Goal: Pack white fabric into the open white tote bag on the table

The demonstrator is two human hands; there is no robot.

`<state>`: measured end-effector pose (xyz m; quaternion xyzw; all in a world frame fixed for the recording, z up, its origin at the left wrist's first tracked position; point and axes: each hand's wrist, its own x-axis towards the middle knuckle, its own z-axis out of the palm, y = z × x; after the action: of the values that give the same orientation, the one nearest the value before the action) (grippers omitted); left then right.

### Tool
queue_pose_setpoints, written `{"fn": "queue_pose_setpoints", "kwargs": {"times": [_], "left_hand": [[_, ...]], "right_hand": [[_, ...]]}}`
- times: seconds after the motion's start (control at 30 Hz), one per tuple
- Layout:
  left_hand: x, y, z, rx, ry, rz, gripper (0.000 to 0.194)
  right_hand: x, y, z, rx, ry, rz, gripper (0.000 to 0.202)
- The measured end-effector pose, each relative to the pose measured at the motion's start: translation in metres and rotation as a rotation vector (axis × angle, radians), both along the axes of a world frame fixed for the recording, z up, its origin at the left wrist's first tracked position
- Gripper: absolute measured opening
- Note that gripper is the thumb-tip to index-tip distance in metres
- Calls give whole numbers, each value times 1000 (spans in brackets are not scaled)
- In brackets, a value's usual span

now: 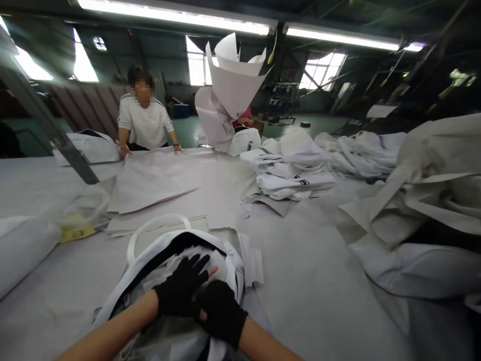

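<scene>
Bag [161,250], white with dark trim, lies at the near edge of the bench [308,281], mouth open toward the far side, white carry handle [150,228] arching over the opening. Crumpled paper stuffing [221,260] fills the mouth. Left hand [183,293], in a black fingerless glove, lies flat with fingers spread on the stuffing inside the opening, gripping nothing. Right hand [221,312], gloved the same, sits just beside and partly under the left at the bag's near rim; curled, but cannot tell whether it grips anything. A small white flap [251,260] lies touching the bag's right side.

Right of the bag the bench surface runs bare for a good stretch toward a heap of white fabric [421,210] piled along the right edge. Left edge: a white roll [22,250] and a clear plastic bag [80,208] over something yellow, near the bag but apart from it.

Mid-bench, flat paper sheets [150,180] overlap. Beyond them on the right, a stack of folded white bags [293,165] with dark stripes. A tall cone of paper [233,80] stands at the far edge.

Far side: a person in a white shirt [145,123], both hands on the paper sheets. A grey bar [45,120] slants across the upper left.
</scene>
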<state>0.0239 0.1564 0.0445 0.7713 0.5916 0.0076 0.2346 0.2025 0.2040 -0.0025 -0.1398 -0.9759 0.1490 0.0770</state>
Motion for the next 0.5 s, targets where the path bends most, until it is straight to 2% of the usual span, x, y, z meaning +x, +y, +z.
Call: {"fn": "queue_pose_setpoints", "kwargs": {"times": [0.07, 0.1, 0.23, 0.3, 0.33, 0.4, 0.43, 0.5], "left_hand": [[15, 2, -11, -61, 28, -9, 102], [19, 2, -12, -92, 51, -19, 101], [24, 4, 5, -130, 95, -122, 104], [27, 6, 10, -100, 47, -151, 101], [29, 7, 8, -55, 14, -143, 96], [33, 9, -6, 137, -52, -75, 81], [35, 12, -16, 247, -75, -23, 80], [41, 19, -34, 349, -96, -2, 77]], "right_hand": [[17, -3, -1, 85, 28, 98, 23], [23, -4, -1, 122, 59, 150, 22], [35, 1, 0, 169, 146, 204, 26], [39, 6, 3, 140, 73, 222, 30], [42, 8, 5, 113, 21, 231, 31], [45, 13, 9, 59, -72, 224, 29], [46, 15, 11, 57, -99, 190, 26], [46, 19, 15, 84, -141, 83, 18]]}}
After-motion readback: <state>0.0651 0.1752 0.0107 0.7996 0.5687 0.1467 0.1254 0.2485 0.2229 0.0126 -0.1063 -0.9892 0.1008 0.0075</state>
